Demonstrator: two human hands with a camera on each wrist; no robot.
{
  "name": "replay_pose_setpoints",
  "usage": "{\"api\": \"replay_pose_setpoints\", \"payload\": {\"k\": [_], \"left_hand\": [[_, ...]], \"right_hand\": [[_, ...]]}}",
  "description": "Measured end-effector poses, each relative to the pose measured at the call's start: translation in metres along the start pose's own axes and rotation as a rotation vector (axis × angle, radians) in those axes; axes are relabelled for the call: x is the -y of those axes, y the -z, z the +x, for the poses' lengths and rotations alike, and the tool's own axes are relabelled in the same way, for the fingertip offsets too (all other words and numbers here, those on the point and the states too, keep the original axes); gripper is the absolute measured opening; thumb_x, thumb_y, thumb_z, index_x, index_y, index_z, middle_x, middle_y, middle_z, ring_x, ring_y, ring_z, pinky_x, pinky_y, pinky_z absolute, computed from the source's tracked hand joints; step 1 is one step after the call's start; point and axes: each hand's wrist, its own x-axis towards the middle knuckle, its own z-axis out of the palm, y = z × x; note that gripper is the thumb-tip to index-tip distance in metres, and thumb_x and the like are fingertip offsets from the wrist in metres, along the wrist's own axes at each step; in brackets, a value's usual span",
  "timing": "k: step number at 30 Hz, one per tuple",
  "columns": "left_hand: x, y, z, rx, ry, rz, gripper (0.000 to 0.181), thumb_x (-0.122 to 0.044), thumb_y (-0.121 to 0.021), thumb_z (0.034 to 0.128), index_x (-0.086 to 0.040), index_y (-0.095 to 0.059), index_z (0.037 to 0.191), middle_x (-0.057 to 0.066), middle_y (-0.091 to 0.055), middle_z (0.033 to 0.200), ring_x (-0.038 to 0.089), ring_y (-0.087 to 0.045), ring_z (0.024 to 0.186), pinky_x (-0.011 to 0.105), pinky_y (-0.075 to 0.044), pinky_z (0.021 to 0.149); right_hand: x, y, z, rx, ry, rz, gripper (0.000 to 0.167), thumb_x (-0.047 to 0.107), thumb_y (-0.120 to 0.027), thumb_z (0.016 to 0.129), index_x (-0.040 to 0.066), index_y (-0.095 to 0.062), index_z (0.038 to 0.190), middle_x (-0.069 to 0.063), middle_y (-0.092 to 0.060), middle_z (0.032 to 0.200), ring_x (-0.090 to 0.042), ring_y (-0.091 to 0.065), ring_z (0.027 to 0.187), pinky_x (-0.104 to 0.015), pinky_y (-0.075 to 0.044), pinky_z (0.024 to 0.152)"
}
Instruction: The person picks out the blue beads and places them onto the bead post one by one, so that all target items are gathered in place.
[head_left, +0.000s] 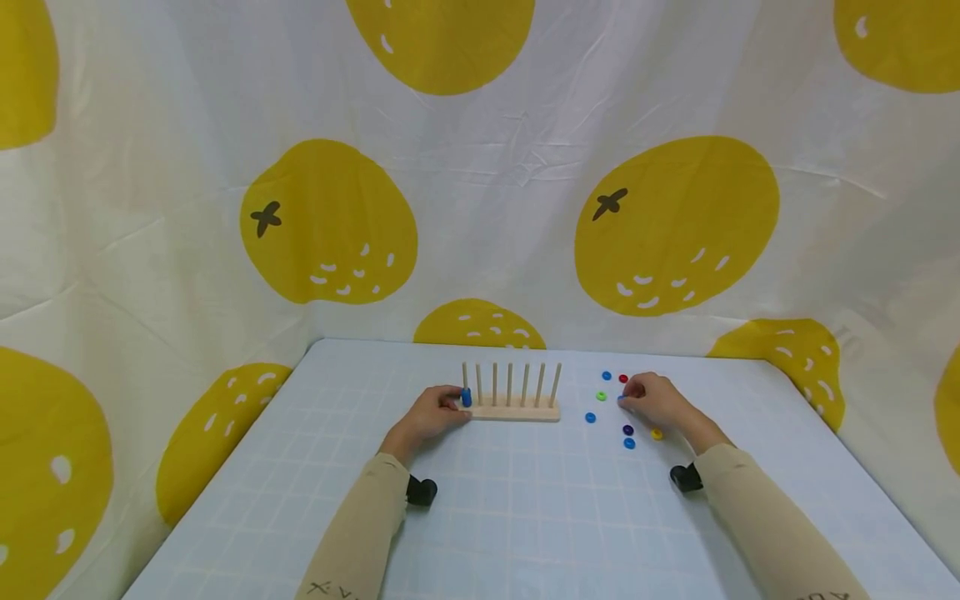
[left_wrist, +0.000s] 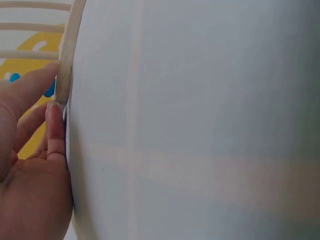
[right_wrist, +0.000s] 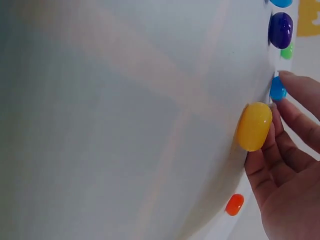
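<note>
A wooden base with several upright pegs (head_left: pixel 517 412) stands at mid-table in the head view. Blue rings (head_left: pixel 467 397) sit on its leftmost peg. The left hand (head_left: pixel 431 417) grips the base's left end, thumb and fingers on the wood; the left wrist view shows the fingers (left_wrist: pixel 56 130) against the end of the base (left_wrist: pixel 65 75). Among the loose rings on the right, the right hand (head_left: pixel 660 402) pinches a blue ring (right_wrist: pixel 278 89) between thumb and index finger, at the table surface. A yellow ring (right_wrist: pixel 255 127) lies near that hand's fingers in the right wrist view.
Loose rings lie around the right hand: green (head_left: pixel 602 396), red (head_left: pixel 623 378), dark purple (head_left: pixel 627 430), yellow (head_left: pixel 657 434) and several blue, one of them (head_left: pixel 590 417) nearest the base. An orange-red ring (right_wrist: pixel 234 204) shows low in the right wrist view. A patterned curtain (head_left: pixel 480 208) hangs behind the table.
</note>
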Motion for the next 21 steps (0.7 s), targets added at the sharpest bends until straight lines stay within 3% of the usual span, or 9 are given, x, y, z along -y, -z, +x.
{"api": "replay_pose_setpoints", "payload": {"k": [8, 15, 21], "left_hand": [[0.001, -0.001, 0.001, -0.003, 0.003, 0.005, 0.052, -0.017, -0.080, 0.0897, -0.003, -0.062, 0.136, 0.006, -0.061, 0.094, 0.022, -0.053, 0.088, 0.034, -0.043, 0.079], [0.000, -0.001, 0.001, -0.001, -0.012, 0.002, 0.052, -0.016, -0.080, 0.0894, -0.001, -0.062, 0.136, 0.006, -0.061, 0.092, 0.022, -0.053, 0.085, 0.033, -0.044, 0.078], [-0.001, 0.000, 0.000, -0.004, -0.014, -0.001, 0.052, -0.016, -0.080, 0.0888, 0.000, -0.062, 0.135, 0.007, -0.061, 0.093, 0.021, -0.053, 0.086, 0.033, -0.044, 0.079]], "right_hand": [[0.003, 0.001, -0.002, 0.012, 0.008, -0.041, 0.019, 0.021, -0.071, 0.097, 0.004, -0.068, 0.105, -0.008, -0.063, 0.097, -0.025, -0.055, 0.091, -0.036, -0.051, 0.083], [0.007, 0.003, -0.005, 0.000, 0.028, -0.014, 0.023, 0.023, -0.070, 0.098, 0.003, -0.067, 0.110, -0.009, -0.063, 0.098, -0.025, -0.057, 0.090, -0.035, -0.053, 0.083], [0.014, 0.005, -0.007, -0.067, 0.130, -0.012, 0.022, 0.021, -0.070, 0.099, 0.003, -0.068, 0.111, -0.007, -0.067, 0.098, -0.023, -0.058, 0.090, -0.037, -0.053, 0.085]]}}
